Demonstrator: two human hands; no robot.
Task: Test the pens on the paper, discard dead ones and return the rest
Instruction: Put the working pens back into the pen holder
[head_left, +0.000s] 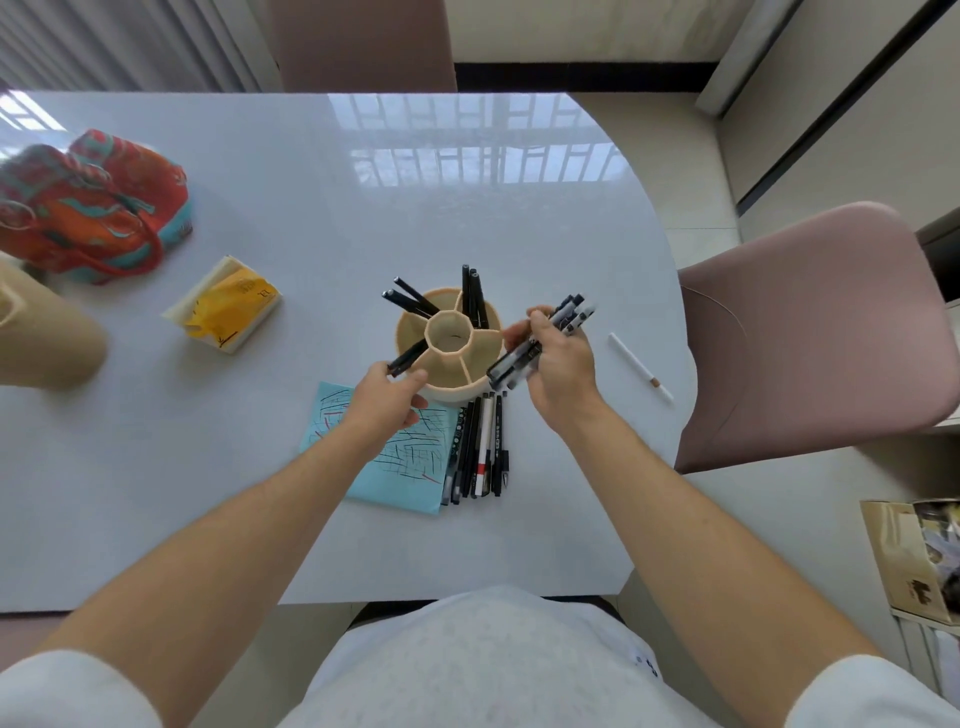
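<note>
A beige pen holder (451, 343) with several compartments stands mid-table, with black pens sticking out of its far and left sections. My left hand (387, 397) grips the end of a black pen (408, 357) that leans in the holder's left compartment. My right hand (558, 358) is shut on a bundle of several pens (540, 343) held just right of the holder. A blue paper (387, 447) covered in scribbles lies in front of the holder, partly under my left hand. Several more pens (480, 449) lie side by side at its right edge.
A single white pen (640, 366) lies apart at the right, near the table edge. A yellow tissue pack (226, 306) and a red patterned bag (91, 208) sit at the left. A pink chair (810, 332) stands right of the table, with a paper bag (914, 561) on the floor.
</note>
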